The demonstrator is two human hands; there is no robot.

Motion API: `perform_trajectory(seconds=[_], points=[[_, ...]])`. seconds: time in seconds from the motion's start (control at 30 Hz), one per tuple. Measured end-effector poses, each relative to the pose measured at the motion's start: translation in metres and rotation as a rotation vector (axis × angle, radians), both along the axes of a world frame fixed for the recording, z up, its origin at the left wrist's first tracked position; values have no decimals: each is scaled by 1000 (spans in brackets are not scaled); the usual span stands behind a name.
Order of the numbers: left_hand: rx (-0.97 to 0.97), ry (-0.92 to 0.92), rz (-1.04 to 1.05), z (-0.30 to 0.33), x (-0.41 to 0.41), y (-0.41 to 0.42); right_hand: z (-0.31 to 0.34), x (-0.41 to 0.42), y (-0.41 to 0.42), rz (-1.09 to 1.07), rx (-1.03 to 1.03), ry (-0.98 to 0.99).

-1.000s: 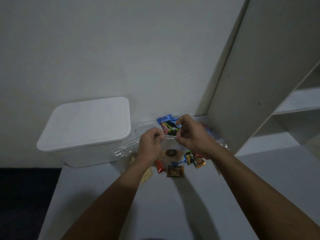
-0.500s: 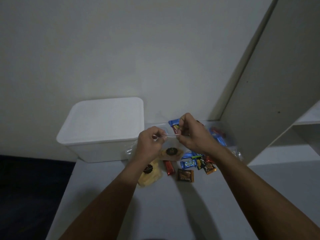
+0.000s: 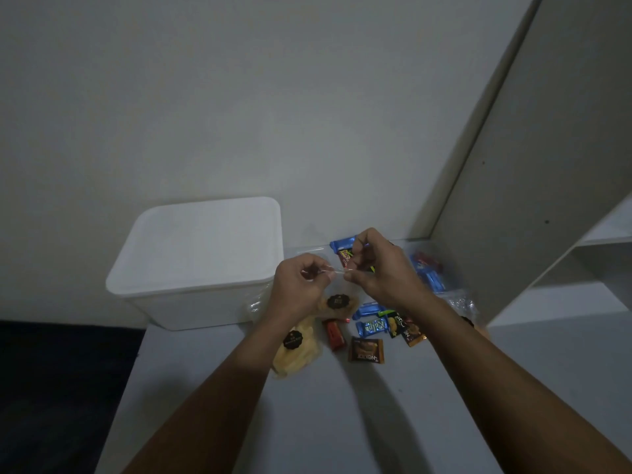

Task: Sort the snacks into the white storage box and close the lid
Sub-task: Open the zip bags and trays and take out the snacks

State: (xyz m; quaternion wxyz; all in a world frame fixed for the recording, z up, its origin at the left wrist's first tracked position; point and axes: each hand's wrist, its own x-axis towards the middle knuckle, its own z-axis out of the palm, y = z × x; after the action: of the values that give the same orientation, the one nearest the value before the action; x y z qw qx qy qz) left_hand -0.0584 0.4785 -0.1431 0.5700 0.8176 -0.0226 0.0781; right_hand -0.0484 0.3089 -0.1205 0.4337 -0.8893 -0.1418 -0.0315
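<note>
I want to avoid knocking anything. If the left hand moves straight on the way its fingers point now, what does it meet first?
The left hand points toward the right hand; both pinch a clear plastic bag between them. It would probably meet the right hand's fingertips first, though depth is unclear.

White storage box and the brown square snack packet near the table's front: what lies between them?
Head view: the left hand and forearm cross there, over a yellow snack bag; a small red packet too.

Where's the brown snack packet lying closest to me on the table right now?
In the head view, the brown packet lies flat between the two forearms, just right of the small red packet and below the blue packet.
</note>
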Motion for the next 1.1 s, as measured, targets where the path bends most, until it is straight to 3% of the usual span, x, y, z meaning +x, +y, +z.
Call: perform_trajectory(seconds=[0.67, 1.1], points=[[-43, 36, 80, 13, 0, 2, 11, 1, 6, 37, 67, 24], [-24, 35, 26, 12, -1, -6, 10, 0, 5, 38, 7, 50]])
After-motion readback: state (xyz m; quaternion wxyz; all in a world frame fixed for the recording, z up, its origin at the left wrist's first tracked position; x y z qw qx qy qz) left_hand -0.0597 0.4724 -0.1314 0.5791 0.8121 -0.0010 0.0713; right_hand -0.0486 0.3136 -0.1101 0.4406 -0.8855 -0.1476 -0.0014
